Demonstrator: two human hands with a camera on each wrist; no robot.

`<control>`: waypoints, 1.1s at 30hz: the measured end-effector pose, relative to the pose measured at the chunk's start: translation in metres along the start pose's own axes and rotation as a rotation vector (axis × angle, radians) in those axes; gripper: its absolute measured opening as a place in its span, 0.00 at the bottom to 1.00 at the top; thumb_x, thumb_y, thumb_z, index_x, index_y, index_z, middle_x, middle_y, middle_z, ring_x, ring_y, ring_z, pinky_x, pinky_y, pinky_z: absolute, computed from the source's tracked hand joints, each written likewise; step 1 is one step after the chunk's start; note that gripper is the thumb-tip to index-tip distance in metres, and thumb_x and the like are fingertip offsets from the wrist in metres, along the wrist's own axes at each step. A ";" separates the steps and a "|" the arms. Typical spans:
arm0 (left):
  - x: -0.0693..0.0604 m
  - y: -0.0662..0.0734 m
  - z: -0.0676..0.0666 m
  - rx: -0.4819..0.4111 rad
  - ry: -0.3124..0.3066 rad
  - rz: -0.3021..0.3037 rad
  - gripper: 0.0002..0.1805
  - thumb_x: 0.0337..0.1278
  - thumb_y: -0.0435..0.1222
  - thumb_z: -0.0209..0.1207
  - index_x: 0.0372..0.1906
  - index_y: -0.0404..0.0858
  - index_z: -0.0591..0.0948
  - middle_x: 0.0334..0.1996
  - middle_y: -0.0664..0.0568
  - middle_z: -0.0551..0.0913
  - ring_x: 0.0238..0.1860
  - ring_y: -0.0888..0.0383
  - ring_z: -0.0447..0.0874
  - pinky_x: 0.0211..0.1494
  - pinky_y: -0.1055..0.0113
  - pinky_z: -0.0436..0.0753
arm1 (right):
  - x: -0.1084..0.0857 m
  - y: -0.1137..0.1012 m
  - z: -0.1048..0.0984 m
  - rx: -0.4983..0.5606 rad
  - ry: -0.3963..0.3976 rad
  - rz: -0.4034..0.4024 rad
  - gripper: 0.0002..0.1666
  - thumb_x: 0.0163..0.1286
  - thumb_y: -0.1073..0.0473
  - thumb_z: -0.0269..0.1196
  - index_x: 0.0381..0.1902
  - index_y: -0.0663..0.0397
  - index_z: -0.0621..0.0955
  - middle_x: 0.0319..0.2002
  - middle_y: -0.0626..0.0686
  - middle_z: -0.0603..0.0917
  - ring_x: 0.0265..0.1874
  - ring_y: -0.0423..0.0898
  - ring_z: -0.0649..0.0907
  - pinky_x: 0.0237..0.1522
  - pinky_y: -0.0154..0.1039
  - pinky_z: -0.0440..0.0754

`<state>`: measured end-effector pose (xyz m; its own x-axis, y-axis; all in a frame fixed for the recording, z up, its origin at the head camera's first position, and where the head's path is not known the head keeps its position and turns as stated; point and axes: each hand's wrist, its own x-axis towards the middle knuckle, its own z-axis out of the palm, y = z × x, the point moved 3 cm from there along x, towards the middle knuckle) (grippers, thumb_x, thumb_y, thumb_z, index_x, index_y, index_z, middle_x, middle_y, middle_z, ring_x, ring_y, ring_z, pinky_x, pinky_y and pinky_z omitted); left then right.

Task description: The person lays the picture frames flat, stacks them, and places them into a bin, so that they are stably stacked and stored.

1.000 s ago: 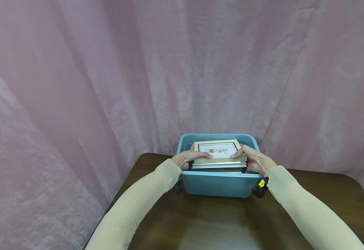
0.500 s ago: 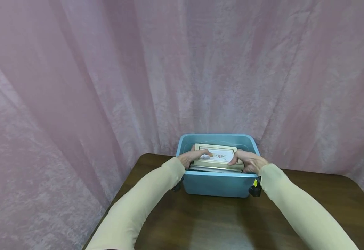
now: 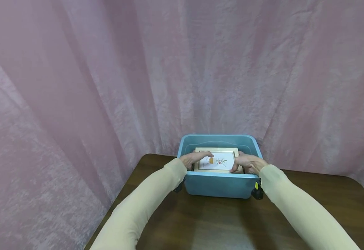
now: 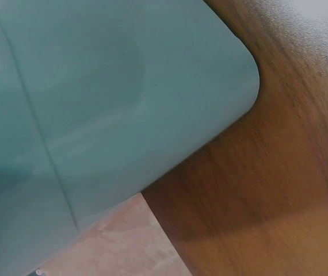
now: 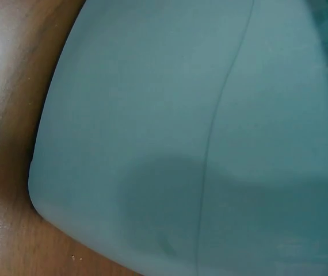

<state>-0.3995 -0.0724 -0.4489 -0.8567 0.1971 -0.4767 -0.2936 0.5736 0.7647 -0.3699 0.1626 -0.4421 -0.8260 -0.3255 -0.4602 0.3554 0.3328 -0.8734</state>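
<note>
In the head view a cream picture frame (image 3: 218, 162) with a flowerpot drawing lies face up inside a blue plastic bin (image 3: 219, 186). My left hand (image 3: 195, 158) grips its left side, thumb on top. On the opposite side my right hand (image 3: 248, 163) holds the frame, its thumb over the front right corner. Both hands reach below the rim, so most of their fingers are hidden. Whatever lies under the frame is hidden by the bin's front wall. Each wrist view shows the bin's outer wall (image 4: 124, 103) up close, with no hand visible.
The bin stands at the back of a dark brown wooden table (image 3: 219, 222). A pink curtain (image 3: 219, 69) hangs close behind it. The table's left edge is near my left sleeve (image 3: 138, 208).
Both hands have lowered the picture frame deeper into the bin. The stacked frame edges seen beneath it earlier have dropped behind the front rim. The bin has hardly moved.
</note>
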 end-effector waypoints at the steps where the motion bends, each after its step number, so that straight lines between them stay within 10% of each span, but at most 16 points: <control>1: 0.000 0.001 0.001 -0.003 0.001 -0.007 0.63 0.63 0.64 0.62 0.91 0.43 0.43 0.91 0.44 0.31 0.90 0.35 0.43 0.90 0.33 0.53 | -0.001 0.000 -0.001 -0.010 -0.001 0.000 0.65 0.61 0.81 0.63 0.86 0.64 0.38 0.77 0.72 0.56 0.67 0.61 0.69 0.78 0.57 0.69; 6: 0.001 0.004 0.004 -0.029 0.008 -0.022 0.64 0.61 0.64 0.64 0.91 0.42 0.45 0.91 0.40 0.42 0.89 0.33 0.49 0.89 0.32 0.56 | -0.009 0.000 -0.006 -0.066 0.002 -0.005 0.63 0.61 0.77 0.64 0.85 0.67 0.41 0.79 0.73 0.52 0.72 0.66 0.63 0.84 0.65 0.58; 11: 0.000 0.008 0.004 -0.093 0.038 0.003 0.64 0.60 0.63 0.65 0.91 0.42 0.46 0.91 0.42 0.41 0.89 0.35 0.48 0.90 0.35 0.55 | -0.018 -0.002 -0.013 -0.091 0.037 0.037 0.77 0.62 0.69 0.68 0.87 0.60 0.25 0.88 0.65 0.22 0.87 0.70 0.36 0.87 0.72 0.34; 16: -0.009 0.006 0.002 -0.129 0.086 0.036 0.67 0.58 0.64 0.66 0.92 0.46 0.40 0.92 0.46 0.36 0.90 0.38 0.44 0.91 0.38 0.54 | -0.024 -0.003 -0.013 -0.040 0.050 0.050 0.81 0.62 0.67 0.70 0.86 0.52 0.21 0.86 0.55 0.14 0.87 0.75 0.34 0.86 0.75 0.35; 33: -0.103 0.007 -0.010 0.103 0.408 0.516 0.49 0.66 0.55 0.68 0.87 0.50 0.60 0.88 0.46 0.59 0.88 0.40 0.58 0.83 0.33 0.68 | -0.075 -0.024 -0.019 0.085 0.050 -0.154 0.82 0.74 0.68 0.68 0.80 0.38 0.09 0.86 0.75 0.27 0.85 0.81 0.48 0.81 0.80 0.52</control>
<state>-0.3178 -0.0964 -0.3906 -0.9742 0.1617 0.1572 0.2219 0.5636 0.7957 -0.3248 0.1956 -0.3834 -0.8937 -0.3214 -0.3131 0.2567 0.2061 -0.9443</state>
